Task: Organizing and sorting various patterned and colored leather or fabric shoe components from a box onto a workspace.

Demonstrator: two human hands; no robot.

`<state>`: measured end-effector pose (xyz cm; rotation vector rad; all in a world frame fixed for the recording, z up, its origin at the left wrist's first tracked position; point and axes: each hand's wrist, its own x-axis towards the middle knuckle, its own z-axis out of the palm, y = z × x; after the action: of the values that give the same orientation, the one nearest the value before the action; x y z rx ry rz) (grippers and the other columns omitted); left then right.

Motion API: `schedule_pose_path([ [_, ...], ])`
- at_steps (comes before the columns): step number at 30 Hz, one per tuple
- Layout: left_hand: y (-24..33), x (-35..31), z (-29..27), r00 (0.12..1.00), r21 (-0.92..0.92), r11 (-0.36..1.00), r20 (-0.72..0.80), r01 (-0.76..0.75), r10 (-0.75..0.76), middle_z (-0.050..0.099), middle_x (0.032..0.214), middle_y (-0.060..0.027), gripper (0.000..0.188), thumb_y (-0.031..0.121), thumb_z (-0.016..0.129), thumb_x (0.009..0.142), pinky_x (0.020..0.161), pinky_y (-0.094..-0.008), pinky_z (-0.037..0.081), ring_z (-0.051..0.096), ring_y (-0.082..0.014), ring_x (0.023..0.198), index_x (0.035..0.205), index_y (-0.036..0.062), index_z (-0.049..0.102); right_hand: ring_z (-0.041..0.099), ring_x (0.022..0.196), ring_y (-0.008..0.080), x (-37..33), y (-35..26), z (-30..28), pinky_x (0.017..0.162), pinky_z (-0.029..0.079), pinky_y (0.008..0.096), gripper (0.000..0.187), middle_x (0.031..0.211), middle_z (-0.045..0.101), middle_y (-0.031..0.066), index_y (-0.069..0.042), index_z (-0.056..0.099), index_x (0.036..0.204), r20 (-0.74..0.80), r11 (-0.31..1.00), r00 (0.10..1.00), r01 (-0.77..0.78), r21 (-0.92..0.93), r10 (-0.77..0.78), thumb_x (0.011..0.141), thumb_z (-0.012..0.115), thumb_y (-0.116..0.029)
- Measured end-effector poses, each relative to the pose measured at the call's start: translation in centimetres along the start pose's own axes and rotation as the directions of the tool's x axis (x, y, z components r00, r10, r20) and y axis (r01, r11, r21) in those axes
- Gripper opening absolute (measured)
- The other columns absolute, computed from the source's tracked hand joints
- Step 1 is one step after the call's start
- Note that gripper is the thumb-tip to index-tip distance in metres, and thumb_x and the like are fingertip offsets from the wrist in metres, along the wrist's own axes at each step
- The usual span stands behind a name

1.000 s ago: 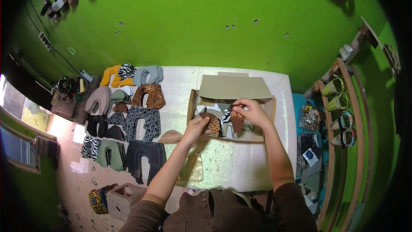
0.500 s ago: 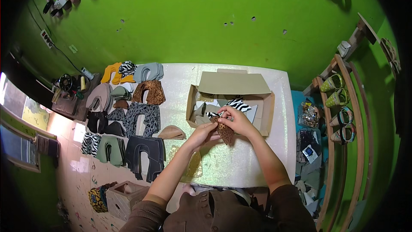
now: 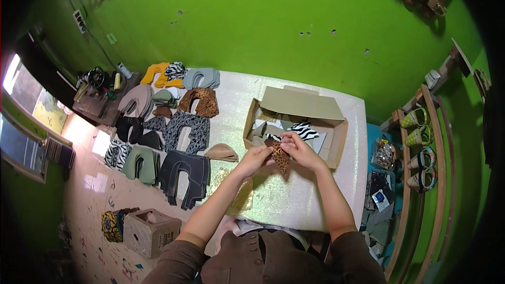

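My left hand [image 3: 255, 161] and my right hand [image 3: 300, 152] meet at the near edge of a cardboard box [image 3: 336, 144]. Between them they pinch leopard-print cut pieces [image 3: 282, 161], whose pointed end hangs down toward the table. How many pieces are in my fingers I cannot tell. Inside the open box, just beyond my hands, lie a zebra-print piece [image 3: 306, 131] and several grey and white pieces. A stack of tan curved pieces [image 3: 221, 152] rests on the table left of my left hand.
Stacks of U-shaped pieces cover the table's left side, among them black [image 3: 201, 171], green [image 3: 141, 163] and brown leopard-print [image 3: 206, 102] ones. A gold glittery sheet [image 3: 243, 194] lies under my left forearm. On the right, a wooden rack [image 3: 443, 179] holds sandals [image 3: 421, 137].
The whole view has turned and shifted, so the table sits lower at its right. My hands stay together on the leopard-print pieces, whose tip now points more directly toward me.
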<state>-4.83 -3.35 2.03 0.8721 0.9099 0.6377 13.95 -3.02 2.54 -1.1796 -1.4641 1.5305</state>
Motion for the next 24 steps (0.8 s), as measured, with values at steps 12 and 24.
schedule_pose_path([
  [12,-1.2,-4.1,-6.0,0.956,0.137,0.974,-0.211,-0.178,0.204,0.057,0.088,-0.0027,0.019,0.015,0.054,0.087,0.071,-0.0216,0.048,0.056,-0.0095,0.078,0.097,-0.0009,0.057,0.051,0.064,0.006,0.1,0.9,6.0,0.057,0.041,0.0202,0.018,0.074,0.057,-0.0006,-0.001,0.057,0.098,-0.016,0.989,0.99,-0.136,0.061,0.137,0.084,0.059,-0.012],
  [24,0.9,-8.2,-15.8,0.962,0.323,0.933,-0.158,-0.16,0.22,0.059,0.079,-0.0021,0.025,0.02,0.053,0.088,0.062,-0.0211,0.044,0.053,-0.0066,0.067,0.097,-0.0019,0.058,0.051,0.054,0.0077,6.2,0.8,14.9,0.049,0.045,0.0226,0.02,0.069,0.055,0.0022,0.002,0.054,0.101,0.09,0.988,0.984,-0.153,-0.003,0.152,0.085,0.055,-0.011],
])
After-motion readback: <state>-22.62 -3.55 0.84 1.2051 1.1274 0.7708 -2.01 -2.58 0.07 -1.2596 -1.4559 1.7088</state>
